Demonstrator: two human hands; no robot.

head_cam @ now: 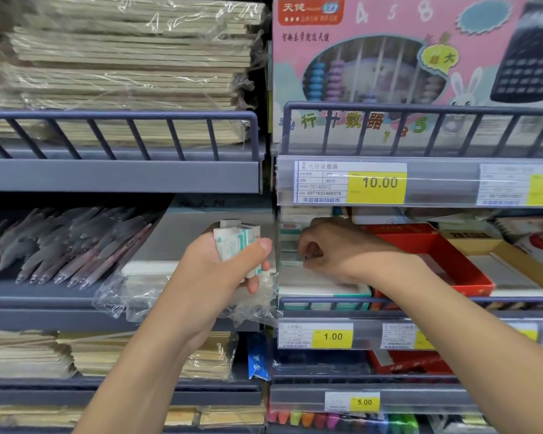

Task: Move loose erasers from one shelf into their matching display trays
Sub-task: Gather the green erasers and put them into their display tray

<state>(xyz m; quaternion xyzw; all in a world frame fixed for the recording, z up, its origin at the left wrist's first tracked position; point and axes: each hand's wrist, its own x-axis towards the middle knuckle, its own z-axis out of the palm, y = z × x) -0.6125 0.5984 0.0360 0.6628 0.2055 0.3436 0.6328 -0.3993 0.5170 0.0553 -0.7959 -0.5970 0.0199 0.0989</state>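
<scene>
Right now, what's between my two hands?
In the head view, only the shelf upright separates the left hand, gripping erasers, from the right hand.

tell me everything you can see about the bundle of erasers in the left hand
The erasers are several small white blocks in white and teal paper sleeves, bunched upright in the left hand. Its thumb presses across their front and the fingers curl around behind and below. Their tops stick out above the fist, in front of the middle shelf. The print is too blurred to read.

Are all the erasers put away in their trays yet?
Not yet. Some erasers already sit stacked in the teal tray. The right hand is placing one there now. The left hand grips a bunch of erasers waiting to go in.
</scene>
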